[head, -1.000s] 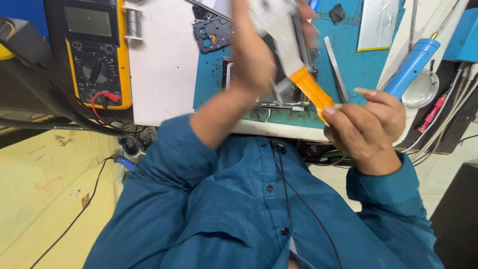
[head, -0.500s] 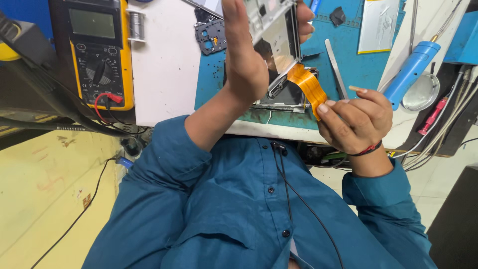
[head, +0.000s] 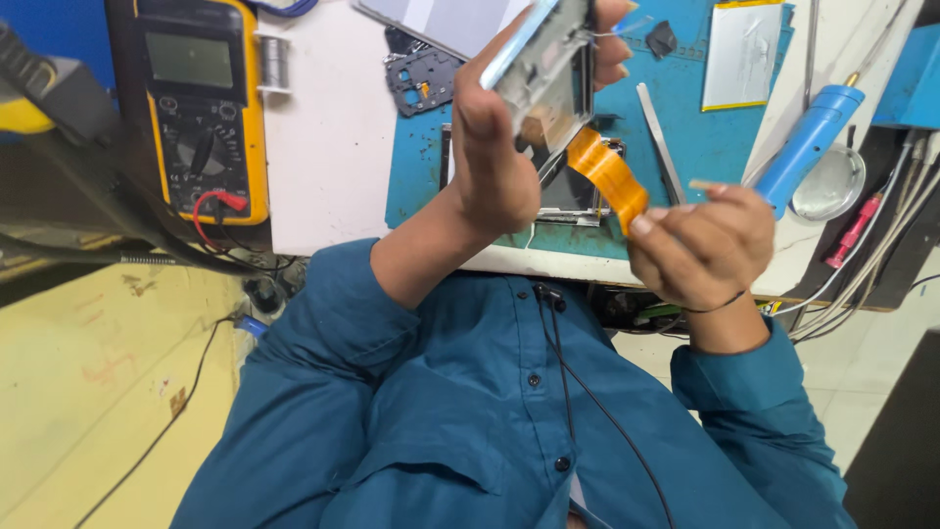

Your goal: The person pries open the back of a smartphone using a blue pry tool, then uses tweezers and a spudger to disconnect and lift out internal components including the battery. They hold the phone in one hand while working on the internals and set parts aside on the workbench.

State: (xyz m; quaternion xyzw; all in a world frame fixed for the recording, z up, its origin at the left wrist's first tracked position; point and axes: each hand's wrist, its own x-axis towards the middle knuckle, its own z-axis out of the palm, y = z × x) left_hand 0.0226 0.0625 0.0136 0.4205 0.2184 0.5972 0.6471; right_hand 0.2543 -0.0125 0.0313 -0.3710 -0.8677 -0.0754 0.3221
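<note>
two hands: left hand (head: 499,147) grips phone frame (head: 543,59), right hand (head: 705,245) pinches orange ribbon (head: 607,176)

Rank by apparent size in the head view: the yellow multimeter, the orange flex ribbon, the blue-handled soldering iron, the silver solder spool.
1. Yellow multimeter, clearly largest.
2. Blue-handled soldering iron.
3. Orange flex ribbon; held nearer the camera, so its rank against the iron is unsure.
4. Silver solder spool, smallest.

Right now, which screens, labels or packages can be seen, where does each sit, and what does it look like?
Multimeter screen: top left, a grey-green rectangle, blank, in a yellow and black case.
Phone frame: top centre, raised in the left hand, a thin silvery slab seen edge-on; its screen side cannot be made out.
Flat pouch: top right on the blue mat, a silvery rectangle with yellow edges.
No readable labels or signs to describe.
</note>
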